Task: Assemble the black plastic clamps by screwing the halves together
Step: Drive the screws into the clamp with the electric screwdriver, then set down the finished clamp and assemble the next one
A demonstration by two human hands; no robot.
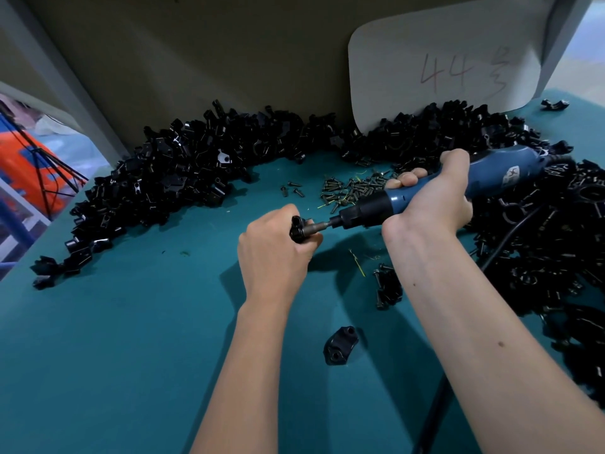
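Left grip (273,253) curled tight round black clamp (298,230); right grip (432,194) wrapped around blue electric screwdriver (425,191), bit meeting clamp above teal surface (131,322).

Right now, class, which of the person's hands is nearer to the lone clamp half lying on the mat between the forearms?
Left. The left hand grips a clamp up and left of the clamp half; the right hand, holding the electric screwdriver, is farther up-right.
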